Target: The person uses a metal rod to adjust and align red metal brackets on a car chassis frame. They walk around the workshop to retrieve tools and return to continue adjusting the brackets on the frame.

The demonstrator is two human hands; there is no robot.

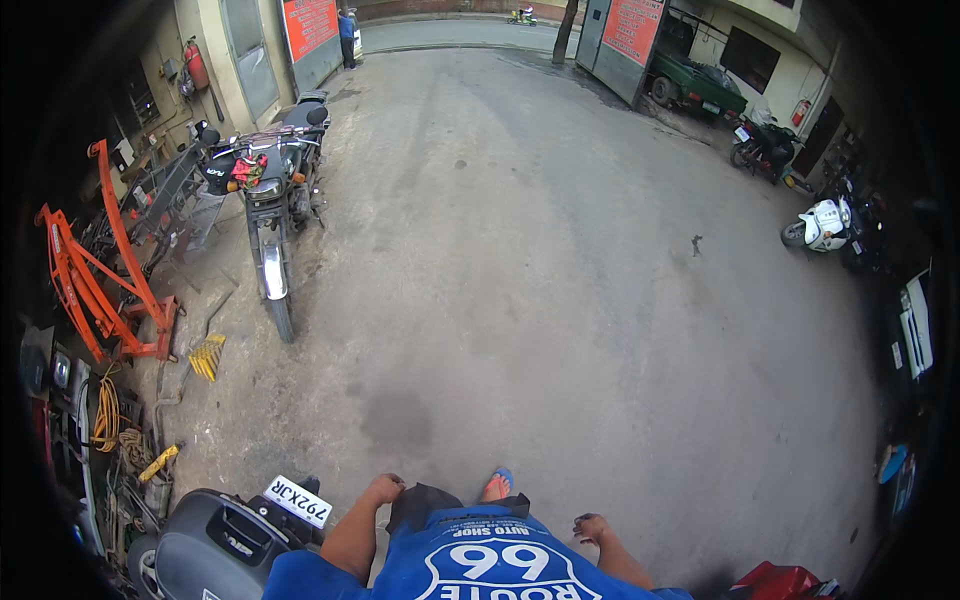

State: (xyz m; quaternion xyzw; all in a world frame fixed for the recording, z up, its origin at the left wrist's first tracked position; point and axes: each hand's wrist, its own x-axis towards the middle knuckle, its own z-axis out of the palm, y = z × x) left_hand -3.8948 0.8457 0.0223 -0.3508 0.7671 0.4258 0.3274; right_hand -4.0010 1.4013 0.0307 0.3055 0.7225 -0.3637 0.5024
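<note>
My left hand (386,488), fingers curled, hangs beside the dark shorts (420,502); I cannot make out whether it holds anything. My right hand (590,528) is held away from my body, empty, fingers loosely apart. Between them show my blue shirt (470,560) and a foot in a blue flip-flop (498,486). Left of my left hand stands a grey motorbike top box (225,550) with a plate (296,500). Something red (770,585) sits low at the right edge.
Left: motorbike (270,190), orange metal frame (105,280), yellow objects (207,356), hoses (108,410). Ahead: driveway (520,280), gate panels (625,40), tree (565,30), distant person in blue (347,40). Right: green pickup (700,90), dark motorbike (760,150), white scooter (828,225).
</note>
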